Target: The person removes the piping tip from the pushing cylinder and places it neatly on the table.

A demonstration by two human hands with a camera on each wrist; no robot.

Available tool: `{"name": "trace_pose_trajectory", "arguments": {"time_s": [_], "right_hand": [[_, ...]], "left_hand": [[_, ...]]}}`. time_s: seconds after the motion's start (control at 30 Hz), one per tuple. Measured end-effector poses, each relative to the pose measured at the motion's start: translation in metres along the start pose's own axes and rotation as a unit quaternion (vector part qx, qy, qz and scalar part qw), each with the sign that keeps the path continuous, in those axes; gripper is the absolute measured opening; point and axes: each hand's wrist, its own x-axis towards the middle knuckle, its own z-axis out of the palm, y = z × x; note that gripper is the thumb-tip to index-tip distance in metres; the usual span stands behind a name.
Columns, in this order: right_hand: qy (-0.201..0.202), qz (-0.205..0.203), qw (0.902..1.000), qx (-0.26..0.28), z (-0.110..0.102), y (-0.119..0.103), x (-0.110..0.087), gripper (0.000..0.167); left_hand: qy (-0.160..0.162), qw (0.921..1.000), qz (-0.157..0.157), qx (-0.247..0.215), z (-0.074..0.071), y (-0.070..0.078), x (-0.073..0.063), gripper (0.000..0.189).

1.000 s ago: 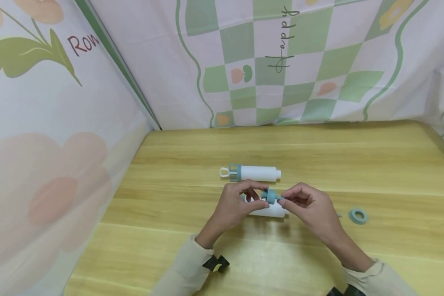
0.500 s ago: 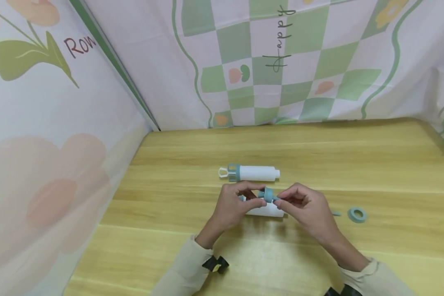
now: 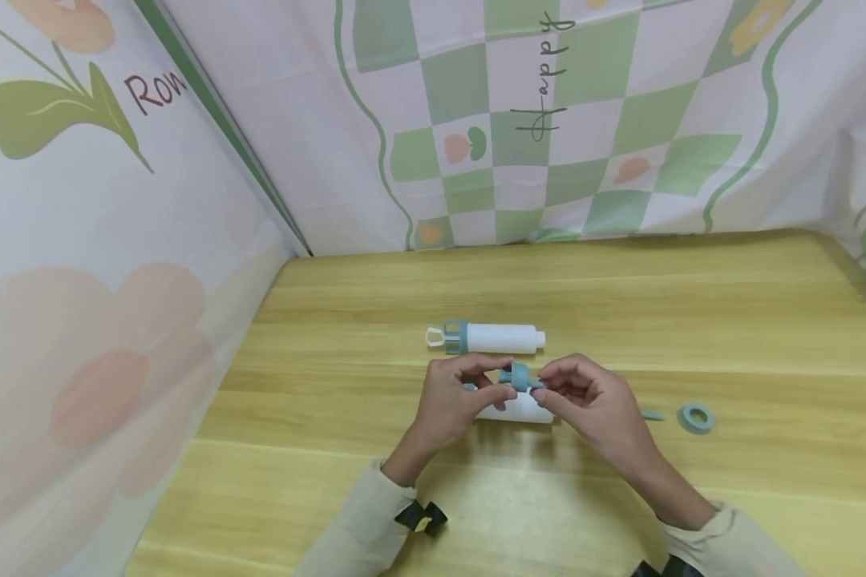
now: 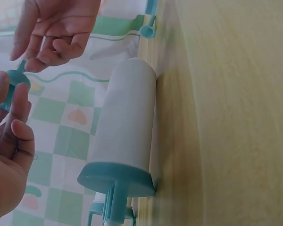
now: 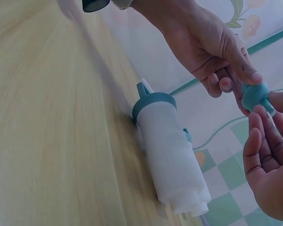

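A small teal piece (image 3: pixel 520 377) with a round body and a thin stem is held up between the two hands. My left hand (image 3: pixel 451 397) pinches its body between thumb and fingers. On the other side, my right hand (image 3: pixel 597 401) pinches the stem with thumb and forefinger. Below the hands lies a white cylinder (image 4: pixel 125 113) with a teal end cap (image 4: pixel 118 179), partly covered by the left fingers in the head view. Behind it, a similar white cylinder (image 3: pixel 503 338) lies on its side, with a teal frame and a white loop handle (image 3: pixel 435 336).
To the right of the right hand lie a thin teal piece (image 3: pixel 653 415) with a flared end and a teal ring (image 3: pixel 696 418). The wooden table (image 3: pixel 332 336) meets a patterned cloth (image 3: pixel 469 192) at the back and another at the left.
Both hands have shifted slightly left with the teal piece, which has turned a little. More of the thin teal piece shows beside the right hand.
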Motion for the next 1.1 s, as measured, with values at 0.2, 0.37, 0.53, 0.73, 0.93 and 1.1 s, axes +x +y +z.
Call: {"name": "trace_pose_trajectory", "arguments": {"time_s": [0.2, 0.37, 0.53, 0.73, 0.93, 1.1], "right_hand": [[-0.017, 0.005, 0.9998, -0.012, 0.0015, 0.0, 0.001, 0.025], [-0.023, 0.01, 0.9995, -0.018, 0.0036, -0.0006, 0.0025, 0.027], [-0.027, 0.014, 0.9994, -0.018, 0.0064, -0.0017, 0.0036, 0.026], [-0.026, 0.017, 0.9992, -0.026, 0.0078, -0.0035, 0.0051, 0.024], [-0.023, 0.01, 0.9997, -0.006, 0.0075, -0.0034, 0.0055, 0.023], [-0.019, 0.007, 0.9998, 0.002, 0.0068, -0.0037, 0.0053, 0.022]], "left_hand": [[0.005, 0.9999, 0.001, -0.008, -0.0008, -0.0009, -0.0014, 0.028], [0.005, 0.9999, 0.003, -0.009, -0.0016, -0.0006, -0.0019, 0.028], [-0.001, 1.0, 0.0, -0.005, -0.0019, -0.0006, -0.0023, 0.028], [-0.003, 0.9999, 0.004, 0.015, -0.0017, -0.001, -0.0011, 0.027], [-0.006, 0.9982, 0.039, 0.044, -0.0023, -0.0018, 0.0005, 0.028], [-0.005, 0.9972, 0.06, 0.045, -0.0023, -0.0027, 0.0009, 0.028]]}}
